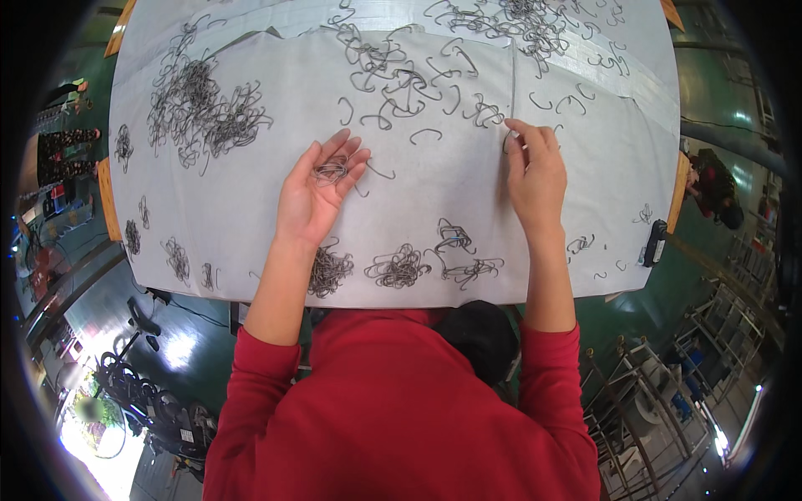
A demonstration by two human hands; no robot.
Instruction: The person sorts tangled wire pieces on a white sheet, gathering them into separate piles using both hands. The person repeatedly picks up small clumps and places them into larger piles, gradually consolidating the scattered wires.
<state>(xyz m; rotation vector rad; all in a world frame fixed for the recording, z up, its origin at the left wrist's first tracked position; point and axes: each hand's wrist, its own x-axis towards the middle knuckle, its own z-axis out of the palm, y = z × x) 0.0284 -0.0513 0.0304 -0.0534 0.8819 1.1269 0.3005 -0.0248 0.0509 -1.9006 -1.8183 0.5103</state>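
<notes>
My left hand (316,190) is turned palm up, its fingers curled loosely around a small bundle of bent wire hooks (331,170). Beside its fingertips, a loose hook (381,170) lies on the white-covered table (434,188). Farther right, my right hand (537,171) is closed in a pinch, with a thin wire hook (506,142) at its thumb and fingertips; the fingers partly cover it. Just left of that hand lies a small cluster of hooks (487,110).
Tangled heaps of hooks lie at the far left (196,96) and far right (530,25), with scattered ones (405,79) between. Along the near edge sit several bunches (399,265). A black device (654,243) stands at the right edge. Other people are beyond both table sides.
</notes>
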